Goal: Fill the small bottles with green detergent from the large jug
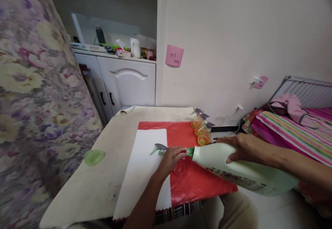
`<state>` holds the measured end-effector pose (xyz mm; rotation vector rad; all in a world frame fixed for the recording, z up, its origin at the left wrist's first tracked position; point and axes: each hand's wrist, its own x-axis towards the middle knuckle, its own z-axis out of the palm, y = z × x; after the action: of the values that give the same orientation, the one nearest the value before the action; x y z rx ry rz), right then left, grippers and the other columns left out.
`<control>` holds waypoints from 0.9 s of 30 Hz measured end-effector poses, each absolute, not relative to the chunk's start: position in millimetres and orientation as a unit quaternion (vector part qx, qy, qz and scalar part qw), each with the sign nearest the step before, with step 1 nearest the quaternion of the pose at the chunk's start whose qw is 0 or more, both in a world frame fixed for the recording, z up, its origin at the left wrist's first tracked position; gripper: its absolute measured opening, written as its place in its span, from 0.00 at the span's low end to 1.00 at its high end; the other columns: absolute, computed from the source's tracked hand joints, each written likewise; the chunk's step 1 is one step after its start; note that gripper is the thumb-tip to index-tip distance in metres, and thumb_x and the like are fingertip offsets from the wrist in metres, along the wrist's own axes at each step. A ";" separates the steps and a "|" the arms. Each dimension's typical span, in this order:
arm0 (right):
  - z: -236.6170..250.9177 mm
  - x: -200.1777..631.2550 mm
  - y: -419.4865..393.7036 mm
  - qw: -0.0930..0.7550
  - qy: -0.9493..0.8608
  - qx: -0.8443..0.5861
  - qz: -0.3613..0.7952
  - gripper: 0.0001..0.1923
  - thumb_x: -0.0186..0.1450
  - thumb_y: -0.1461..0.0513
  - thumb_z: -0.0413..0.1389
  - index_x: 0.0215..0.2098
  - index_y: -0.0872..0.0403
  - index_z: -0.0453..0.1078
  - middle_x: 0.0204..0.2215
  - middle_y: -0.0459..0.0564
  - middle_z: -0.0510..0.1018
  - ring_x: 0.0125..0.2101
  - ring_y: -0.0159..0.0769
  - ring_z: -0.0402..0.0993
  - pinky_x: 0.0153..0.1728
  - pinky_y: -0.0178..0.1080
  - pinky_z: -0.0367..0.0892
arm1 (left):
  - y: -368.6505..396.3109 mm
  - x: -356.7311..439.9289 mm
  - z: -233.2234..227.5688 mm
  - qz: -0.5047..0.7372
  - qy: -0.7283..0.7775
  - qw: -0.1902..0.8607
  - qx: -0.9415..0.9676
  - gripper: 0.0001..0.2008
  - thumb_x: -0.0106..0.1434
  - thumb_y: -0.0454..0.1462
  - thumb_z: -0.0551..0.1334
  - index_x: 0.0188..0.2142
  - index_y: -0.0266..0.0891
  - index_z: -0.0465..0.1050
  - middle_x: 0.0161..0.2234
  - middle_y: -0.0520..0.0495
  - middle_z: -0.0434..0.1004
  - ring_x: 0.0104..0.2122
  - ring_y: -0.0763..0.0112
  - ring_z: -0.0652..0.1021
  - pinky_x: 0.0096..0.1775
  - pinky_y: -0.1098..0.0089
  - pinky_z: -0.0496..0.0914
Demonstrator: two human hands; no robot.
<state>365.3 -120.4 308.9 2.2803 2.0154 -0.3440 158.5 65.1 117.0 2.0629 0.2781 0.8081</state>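
Jug (243,173) tipped by right hand (246,148) toward clear bottle (181,167).

Pale green jug (243,172) tipped, seemingly over clear bottle (181,166).

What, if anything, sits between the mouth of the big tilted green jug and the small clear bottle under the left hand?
Nothing visible. The jug, held by the right hand, has its neck almost at the small bottle, which the left hand steadies. The green cap lies off to the left.

Soft, even daylight, faint shadows, slight overall blur, wide-angle stretching and smearing toward the edges.
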 end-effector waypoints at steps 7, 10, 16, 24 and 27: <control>307.2 367.6 -119.6 0.041 0.660 0.742 -0.110 0.32 0.55 0.54 0.62 0.57 0.42 0.64 0.41 0.51 0.81 0.41 0.50 0.77 0.38 0.39 0.67 | 65.2 159.1 117.4 0.316 0.118 0.431 0.837 0.13 0.64 0.43 0.59 0.44 0.45 0.77 0.41 0.48 0.81 0.40 0.65 0.77 0.44 0.67 0.66; 307.8 367.2 -120.0 0.034 0.664 0.738 -0.116 0.31 0.55 0.54 0.62 0.57 0.41 0.65 0.41 0.50 0.81 0.41 0.49 0.78 0.37 0.38 0.67 | 65.4 159.2 116.3 0.319 0.118 0.432 0.835 0.13 0.64 0.43 0.59 0.44 0.44 0.77 0.41 0.48 0.81 0.40 0.65 0.77 0.44 0.67 0.66; 309.4 365.1 -120.1 0.036 0.665 0.737 -0.115 0.29 0.55 0.55 0.62 0.56 0.43 0.66 0.38 0.50 0.82 0.40 0.49 0.78 0.35 0.37 0.67 | 65.0 159.2 117.7 0.317 0.117 0.434 0.835 0.12 0.64 0.42 0.59 0.44 0.44 0.77 0.40 0.48 0.81 0.40 0.66 0.76 0.43 0.68 0.66; 306.5 369.6 -119.1 0.037 0.667 0.736 -0.114 0.32 0.55 0.53 0.62 0.58 0.43 0.64 0.41 0.50 0.81 0.41 0.49 0.77 0.38 0.39 0.68 | 65.2 158.6 119.4 0.314 0.118 0.434 0.836 0.12 0.64 0.43 0.58 0.43 0.43 0.77 0.40 0.48 0.81 0.39 0.65 0.76 0.43 0.68 0.65; 307.7 368.4 -119.6 0.041 0.667 0.736 -0.110 0.31 0.55 0.54 0.61 0.57 0.43 0.65 0.41 0.51 0.81 0.41 0.50 0.77 0.37 0.40 0.68 | 65.1 158.4 119.3 0.313 0.119 0.435 0.836 0.13 0.64 0.43 0.58 0.43 0.43 0.77 0.40 0.48 0.81 0.39 0.65 0.76 0.43 0.67 0.66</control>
<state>368.4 -119.6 307.7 2.2525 2.0415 -0.3369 158.4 65.1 119.3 2.0810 0.2952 0.7788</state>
